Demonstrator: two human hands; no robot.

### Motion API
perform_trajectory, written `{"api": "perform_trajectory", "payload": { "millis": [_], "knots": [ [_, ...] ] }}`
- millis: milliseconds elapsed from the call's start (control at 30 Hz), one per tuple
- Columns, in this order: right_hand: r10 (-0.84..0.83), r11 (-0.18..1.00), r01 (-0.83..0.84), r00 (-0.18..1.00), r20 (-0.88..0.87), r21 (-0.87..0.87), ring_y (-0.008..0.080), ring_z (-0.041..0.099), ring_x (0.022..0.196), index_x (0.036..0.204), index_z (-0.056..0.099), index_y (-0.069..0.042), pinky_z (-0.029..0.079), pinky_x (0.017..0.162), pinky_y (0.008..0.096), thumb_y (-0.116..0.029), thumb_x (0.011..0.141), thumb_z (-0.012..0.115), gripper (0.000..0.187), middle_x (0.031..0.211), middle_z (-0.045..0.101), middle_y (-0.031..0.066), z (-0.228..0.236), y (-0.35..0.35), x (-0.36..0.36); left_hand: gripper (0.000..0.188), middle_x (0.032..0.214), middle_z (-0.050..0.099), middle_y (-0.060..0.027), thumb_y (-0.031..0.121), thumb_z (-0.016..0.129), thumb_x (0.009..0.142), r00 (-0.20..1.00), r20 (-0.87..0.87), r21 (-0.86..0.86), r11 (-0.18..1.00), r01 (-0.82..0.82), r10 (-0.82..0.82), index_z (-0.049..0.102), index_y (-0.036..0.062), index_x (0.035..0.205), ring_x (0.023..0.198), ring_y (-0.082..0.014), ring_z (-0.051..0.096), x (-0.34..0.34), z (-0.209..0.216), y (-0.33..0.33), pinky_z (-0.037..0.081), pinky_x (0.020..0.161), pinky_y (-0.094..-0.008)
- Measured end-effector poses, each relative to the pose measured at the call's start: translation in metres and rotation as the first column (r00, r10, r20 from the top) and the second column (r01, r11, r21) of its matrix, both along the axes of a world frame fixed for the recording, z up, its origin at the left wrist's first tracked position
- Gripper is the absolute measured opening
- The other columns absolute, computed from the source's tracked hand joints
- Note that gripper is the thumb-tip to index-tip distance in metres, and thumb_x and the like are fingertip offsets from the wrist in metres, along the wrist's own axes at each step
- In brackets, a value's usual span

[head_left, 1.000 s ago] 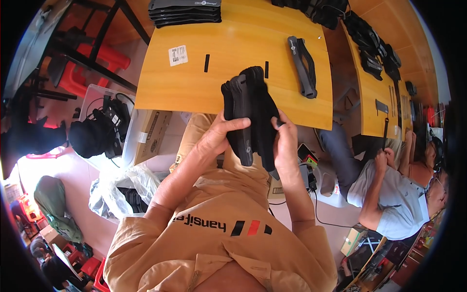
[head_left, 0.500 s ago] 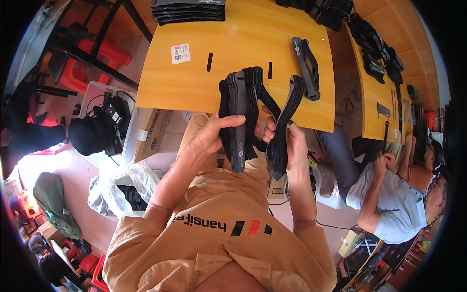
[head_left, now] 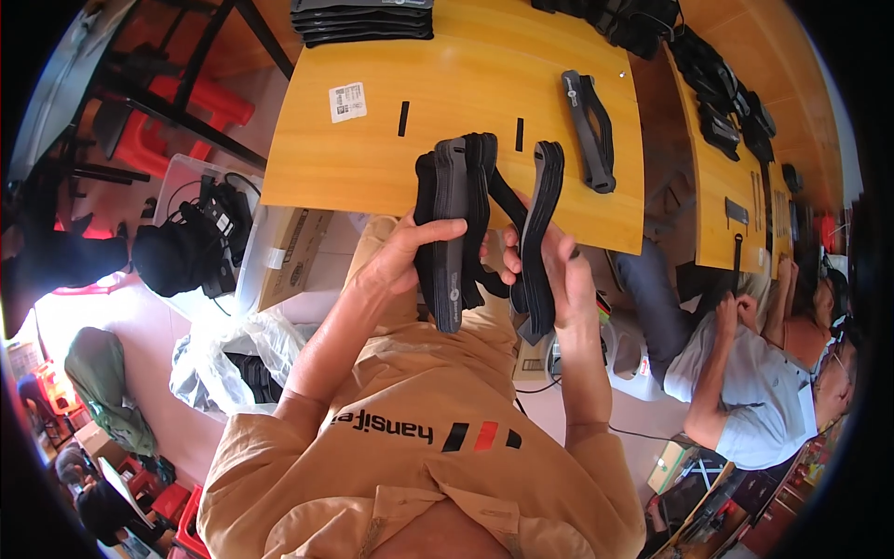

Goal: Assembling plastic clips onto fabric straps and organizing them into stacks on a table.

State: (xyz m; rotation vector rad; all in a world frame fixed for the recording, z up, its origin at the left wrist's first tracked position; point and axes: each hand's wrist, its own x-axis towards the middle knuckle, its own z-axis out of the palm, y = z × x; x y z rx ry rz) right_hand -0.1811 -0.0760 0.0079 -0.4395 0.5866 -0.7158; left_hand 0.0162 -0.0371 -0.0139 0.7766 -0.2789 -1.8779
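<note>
My left hand grips a thick bundle of black and grey fabric straps, with the thumb lying across the grey front strap. The bundle hangs upright over my lap, just off the table's near edge. To its right, my right hand holds a thinner, curved bundle of black straps between fingers and palm. Some of that hand's fingertips show between the two bundles. A black strap slants across the gap between them. Another grey and black strap bundle lies on the yellow wooden table, beyond my right hand.
A stack of folded straps sits at the table's far left. A white label and two short black strips lie on the tabletop. Left of my legs are a cardboard box and a plastic bag. A co-worker sits at right.
My right hand has brought its bundle left, closer to the left one, and the bundle stands more upright. The right palm has turned and its fingers have shifted. My left hand has barely moved.
</note>
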Motion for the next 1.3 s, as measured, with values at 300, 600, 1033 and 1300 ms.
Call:
{"api": "perform_trajectory", "payload": {
  "millis": [300, 600, 1033, 1300],
  "knots": [
    [0.436, 0.874, -0.481, 0.837, -0.33, -0.068, 0.0118, 0.051, 0.059, 0.115, 0.042, 0.001, 0.042, 0.052, 0.0256, -0.006, 0.065, 0.069, 0.057, 0.082, 0.051, 0.0065, 0.026, -0.021, -0.07, 0.062, 0.079, 0.059, -0.0189, 0.017, 0.068, 0.06, 0.908, -0.017, -0.079, 0.906, 0.417, -0.419, 0.049, -0.0126, 0.111, 0.065, -0.0255, 0.06, 0.08, -0.007, 0.011, 0.05, 0.06, -0.0351],
    [-0.363, 0.821, -0.063, 0.709, -0.605, -0.567, 0.0118, 0.055, 0.057, 0.1, 0.048, -0.001, 0.046, 0.053, 0.0244, -0.002, 0.069, 0.058, 0.033, 0.074, 0.052, 0.005, 0.046, -0.069, -0.132, 0.07, 0.077, 0.059, -0.0214, 0.018, 0.065, 0.052, 0.971, 0.197, -0.047, 0.988, 0.144, -0.132, 0.048, -0.012, 0.113, 0.063, -0.0278, 0.059, 0.136, 0.013, 0.038, 0.05, 0.061, -0.0346],
    [-0.365, 0.832, -0.22, 0.475, -0.8, -0.51, 0.0149, 0.05, 0.108, 0.13, 0.04, 0.005, 0.036, 0.093, 0.0236, -0.015, 0.083, 0.062, 0.055, 0.118, 0.054, 0.0101, -0.052, -0.216, -0.144, 0.051, 0.086, 0.06, -0.0183, 0.015, 0.066, 0.071, 0.988, -0.027, -0.234, 0.962, 0.143, -0.153, 0.049, -0.007, 0.114, 0.074, -0.027, 0.061, 0.044, 0.002, 0.005, 0.052, 0.07, -0.0363],
    [-0.861, 0.455, -0.518, -0.049, -0.506, -0.724, 0.0249, 0.051, 0.104, 0.126, 0.047, -0.002, 0.039, 0.091, 0.0314, -0.015, 0.087, 0.055, 0.042, 0.101, 0.053, 0.0128, -0.046, -0.187, -0.151, 0.047, 0.093, 0.06, -0.0177, 0.016, 0.065, 0.077, 0.996, -0.036, -0.079, 0.994, 0.078, -0.081, 0.049, -0.0043, 0.116, 0.081, -0.0274, 0.062, 0.02, -0.005, -0.003, 0.052, 0.077, -0.039]
  ]
}}
